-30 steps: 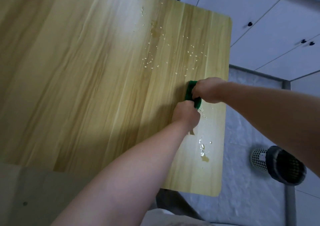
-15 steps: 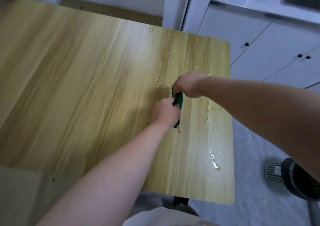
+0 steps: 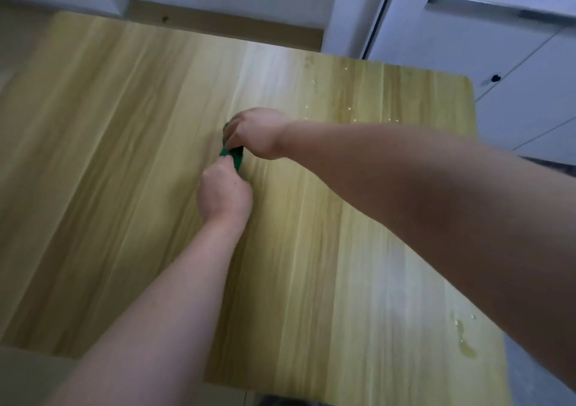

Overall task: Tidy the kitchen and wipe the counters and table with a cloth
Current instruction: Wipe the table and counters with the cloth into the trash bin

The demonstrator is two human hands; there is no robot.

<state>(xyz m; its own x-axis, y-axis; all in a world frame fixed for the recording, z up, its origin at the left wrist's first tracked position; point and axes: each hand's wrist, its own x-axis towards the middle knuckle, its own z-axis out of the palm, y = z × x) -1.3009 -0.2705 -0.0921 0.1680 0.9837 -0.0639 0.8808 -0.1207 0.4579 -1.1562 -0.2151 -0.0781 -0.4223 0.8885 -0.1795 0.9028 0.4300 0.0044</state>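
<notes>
Table [image 3: 109, 156] of pale wood fills the left and centre of the frame; left hand [image 3: 225, 194], just below centre, curls its fingers round the lower end of a green cloth [image 3: 234, 157]; right hand [image 3: 258, 133], just above, grips the cloth's upper end on the tabletop; crumbs [image 3: 349, 109] dot the upper right; a wet spill [image 3: 465, 340] sits lower right; white cabinets [image 3: 530, 72] stand at far right.

The surface [image 3: 124, 156] looks like pale wood with long stripes in it. It is smooth and a bit shiny where the light falls. The green cloth [image 3: 236, 157] looks soft and not shiny. A wet puddle [image 3: 466, 345] near the edge shines. The white cupboard doors [image 3: 514, 103] look smooth and dull.
</notes>
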